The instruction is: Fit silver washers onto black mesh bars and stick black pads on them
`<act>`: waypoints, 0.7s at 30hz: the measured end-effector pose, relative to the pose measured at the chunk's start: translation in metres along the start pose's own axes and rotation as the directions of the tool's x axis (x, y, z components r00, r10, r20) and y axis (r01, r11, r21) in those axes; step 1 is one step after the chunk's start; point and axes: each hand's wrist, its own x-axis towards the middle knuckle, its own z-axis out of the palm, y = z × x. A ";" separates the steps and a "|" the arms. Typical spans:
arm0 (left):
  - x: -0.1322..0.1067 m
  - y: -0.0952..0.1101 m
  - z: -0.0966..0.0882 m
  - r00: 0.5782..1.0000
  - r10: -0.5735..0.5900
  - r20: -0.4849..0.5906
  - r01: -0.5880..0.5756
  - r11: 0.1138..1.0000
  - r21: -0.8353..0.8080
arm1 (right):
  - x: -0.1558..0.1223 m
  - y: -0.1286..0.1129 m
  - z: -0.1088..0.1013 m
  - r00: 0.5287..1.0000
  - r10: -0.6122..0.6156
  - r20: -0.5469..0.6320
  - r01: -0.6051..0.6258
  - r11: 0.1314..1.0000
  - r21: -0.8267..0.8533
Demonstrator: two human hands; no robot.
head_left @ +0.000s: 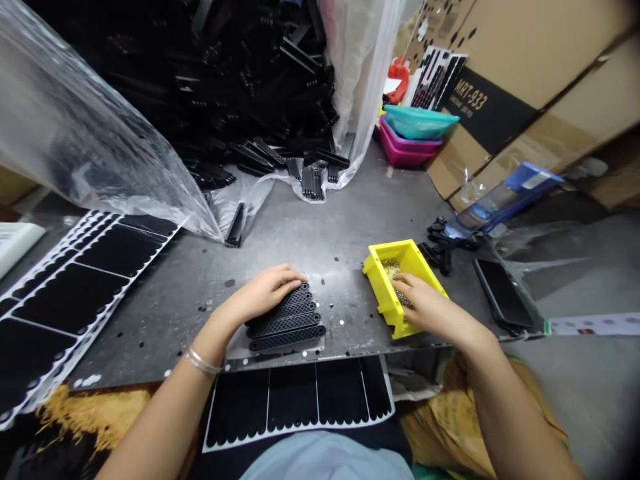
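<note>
Several black plastic bars with a crisscross pattern and a small hole at the end lie side by side near the table's front edge. My left hand rests over their far left part, fingers stretched toward the bars' right ends and covering some of them. On the right stands a yellow bin holding small shiny metal pieces. My right hand reaches over its near rim with the fingers apart among these pieces; its fingertips are partly hidden, and nothing shows in its grasp.
A clear plastic bag spills a large heap of black bars at the back. Black sticker sheets lie left, and another sheet on my lap. Right are a phone, a blue-clear holder, baskets and cartons.
</note>
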 end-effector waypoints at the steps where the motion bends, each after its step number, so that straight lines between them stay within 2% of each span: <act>1: -0.006 0.001 0.003 1.000 -0.008 0.003 0.008 0.999 0.034 | -0.005 -0.001 0.003 1.000 0.006 0.026 -0.005 1.000 -0.020; 4: -0.034 0.005 0.004 0.996 -0.086 -0.026 0.089 0.985 0.147 | -0.010 -0.007 0.007 0.998 0.025 0.061 -0.023 0.999 -0.033; 6: -0.055 0.006 0.007 0.988 -0.144 -0.059 0.154 0.957 0.244 | -0.003 -0.012 0.010 0.999 0.025 0.026 -0.025 1.000 0.007; 9: -0.076 0.008 0.022 0.979 -0.177 -0.098 0.201 0.909 0.366 | 0.016 -0.015 0.017 0.997 0.052 -0.063 -0.049 0.998 0.039; 14: -0.082 0.013 0.042 0.967 -0.147 -0.206 0.225 0.875 0.430 | 0.035 -0.010 0.022 0.991 0.094 -0.091 -0.090 0.995 0.047; 17: -0.082 0.016 0.045 0.963 -0.129 -0.236 0.223 0.874 0.431 | 0.029 -0.006 0.015 0.996 0.073 -0.049 -0.070 0.996 0.056; 21: -0.089 0.014 0.049 0.955 -0.084 -0.284 0.207 0.877 0.435 | 0.013 -0.003 0.001 0.998 -0.013 0.054 0.009 0.998 0.056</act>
